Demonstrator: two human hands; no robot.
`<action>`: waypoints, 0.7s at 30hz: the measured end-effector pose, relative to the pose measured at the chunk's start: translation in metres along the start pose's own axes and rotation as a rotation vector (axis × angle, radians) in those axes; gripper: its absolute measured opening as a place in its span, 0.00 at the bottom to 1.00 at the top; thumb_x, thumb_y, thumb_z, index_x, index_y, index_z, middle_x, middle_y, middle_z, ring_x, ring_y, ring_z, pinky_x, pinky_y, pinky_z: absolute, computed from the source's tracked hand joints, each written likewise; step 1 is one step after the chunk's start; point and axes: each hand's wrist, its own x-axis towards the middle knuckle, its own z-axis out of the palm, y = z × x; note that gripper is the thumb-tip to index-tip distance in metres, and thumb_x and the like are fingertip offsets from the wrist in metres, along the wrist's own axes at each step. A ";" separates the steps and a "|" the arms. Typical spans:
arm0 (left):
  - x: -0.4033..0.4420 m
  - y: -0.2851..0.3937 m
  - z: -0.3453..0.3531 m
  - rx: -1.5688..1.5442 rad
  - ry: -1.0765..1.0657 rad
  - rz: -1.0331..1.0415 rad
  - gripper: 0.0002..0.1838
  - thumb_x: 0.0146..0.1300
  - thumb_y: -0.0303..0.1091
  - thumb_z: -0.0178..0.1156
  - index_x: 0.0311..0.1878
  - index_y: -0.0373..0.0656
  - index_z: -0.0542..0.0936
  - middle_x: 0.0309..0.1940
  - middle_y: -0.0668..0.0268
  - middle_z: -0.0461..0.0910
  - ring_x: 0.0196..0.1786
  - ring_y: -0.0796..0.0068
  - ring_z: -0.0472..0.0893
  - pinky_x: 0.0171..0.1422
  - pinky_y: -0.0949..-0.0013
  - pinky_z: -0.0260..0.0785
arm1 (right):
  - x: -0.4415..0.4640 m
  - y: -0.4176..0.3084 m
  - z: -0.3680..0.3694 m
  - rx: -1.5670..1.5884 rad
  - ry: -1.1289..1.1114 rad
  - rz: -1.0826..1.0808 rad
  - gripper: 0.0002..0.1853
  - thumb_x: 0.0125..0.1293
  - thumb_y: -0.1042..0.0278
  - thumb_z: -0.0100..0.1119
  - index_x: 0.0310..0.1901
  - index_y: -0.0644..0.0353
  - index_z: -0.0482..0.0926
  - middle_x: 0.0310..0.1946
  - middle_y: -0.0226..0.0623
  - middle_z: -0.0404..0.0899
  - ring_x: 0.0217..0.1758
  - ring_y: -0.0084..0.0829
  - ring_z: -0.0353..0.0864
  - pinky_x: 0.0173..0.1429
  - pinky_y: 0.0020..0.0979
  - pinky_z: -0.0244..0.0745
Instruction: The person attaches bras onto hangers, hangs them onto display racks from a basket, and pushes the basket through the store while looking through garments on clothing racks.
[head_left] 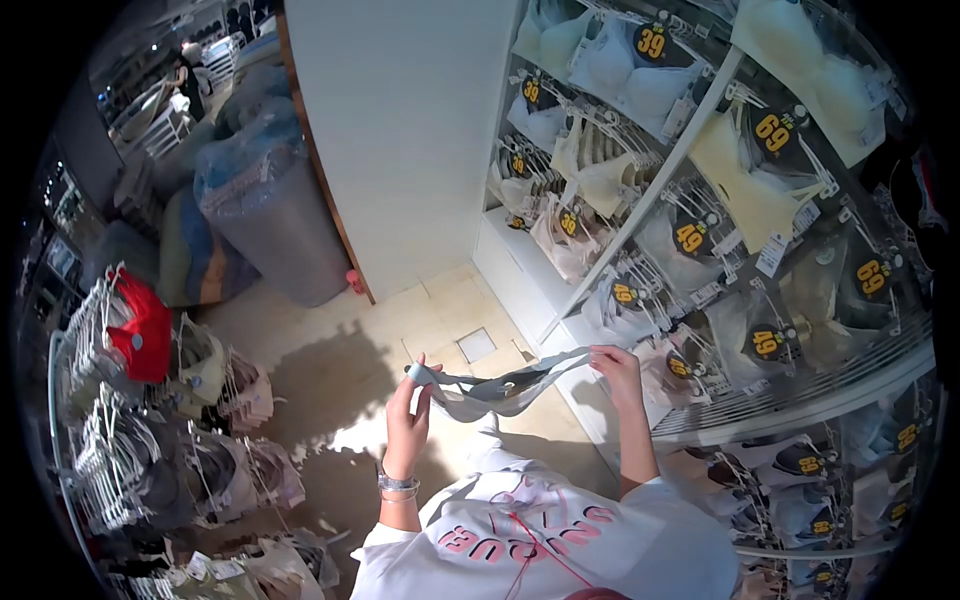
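Note:
A pale grey-green bra (500, 397) is stretched sideways between my two hands, in front of my white shirt. My left hand (407, 415) pinches its left end between thumb and fingers; bracelets circle that wrist. At the other end, my right hand (616, 372) grips the band with closed fingers. The middle of the bra sags a little, and a dark inner side shows along its upper edge. No hanger can be made out on it.
Wall racks (690, 240) of hanging bras with price signs stand at the right. Another rack (120, 440) of hung bras, one a red bra (138, 325), is at the left. Large wrapped bundles (265, 220) lean beside a white wall panel (400, 130). A distant person (187, 85) stands top left.

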 end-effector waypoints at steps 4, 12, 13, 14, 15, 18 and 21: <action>0.061 -0.004 0.029 0.017 -0.076 0.050 0.28 0.59 0.13 0.51 0.63 0.41 0.68 0.52 0.59 0.79 0.54 0.62 0.78 0.58 0.68 0.67 | 0.051 -0.011 -0.007 0.036 0.049 -0.018 0.09 0.56 0.81 0.60 0.40 0.68 0.81 0.34 0.32 0.80 0.35 0.19 0.77 0.42 0.19 0.73; 0.142 -0.018 0.119 -0.012 -0.150 0.117 0.29 0.58 0.13 0.53 0.64 0.42 0.68 0.56 0.59 0.76 0.59 0.64 0.75 0.61 0.67 0.65 | 0.133 0.002 -0.039 0.015 0.084 -0.037 0.09 0.55 0.79 0.63 0.39 0.66 0.82 0.30 0.29 0.79 0.34 0.17 0.75 0.40 0.18 0.70; 0.148 -0.023 0.127 -0.018 -0.188 0.085 0.29 0.58 0.13 0.53 0.64 0.42 0.68 0.55 0.59 0.77 0.58 0.64 0.75 0.60 0.68 0.65 | 0.136 0.011 -0.042 0.014 0.109 -0.036 0.09 0.54 0.79 0.63 0.38 0.66 0.82 0.30 0.28 0.79 0.33 0.17 0.75 0.40 0.18 0.70; 0.152 -0.028 0.135 -0.027 -0.227 0.051 0.29 0.59 0.13 0.53 0.65 0.42 0.67 0.54 0.59 0.77 0.57 0.65 0.76 0.59 0.68 0.66 | 0.139 0.022 -0.045 0.010 0.135 -0.034 0.08 0.54 0.79 0.63 0.38 0.65 0.82 0.30 0.28 0.79 0.33 0.16 0.75 0.39 0.18 0.70; 0.157 -0.029 0.143 -0.038 -0.266 0.018 0.29 0.59 0.13 0.53 0.65 0.42 0.67 0.53 0.59 0.78 0.55 0.65 0.77 0.59 0.69 0.66 | 0.139 0.031 -0.049 0.002 0.163 -0.032 0.08 0.54 0.79 0.64 0.37 0.65 0.82 0.29 0.27 0.79 0.32 0.16 0.74 0.39 0.18 0.69; 0.174 -0.034 0.169 -0.034 -0.361 0.030 0.27 0.62 0.16 0.52 0.65 0.43 0.68 0.48 0.60 0.81 0.50 0.67 0.79 0.57 0.70 0.67 | 0.134 0.064 -0.070 -0.063 0.269 -0.021 0.07 0.54 0.78 0.65 0.36 0.65 0.81 0.28 0.27 0.78 0.32 0.16 0.74 0.38 0.18 0.69; 0.191 -0.044 0.195 -0.039 -0.453 0.014 0.24 0.63 0.19 0.53 0.64 0.41 0.69 0.46 0.60 0.82 0.49 0.68 0.80 0.55 0.70 0.68 | 0.121 0.082 -0.087 -0.063 0.365 0.019 0.07 0.53 0.77 0.66 0.35 0.65 0.80 0.28 0.28 0.78 0.31 0.17 0.75 0.38 0.18 0.70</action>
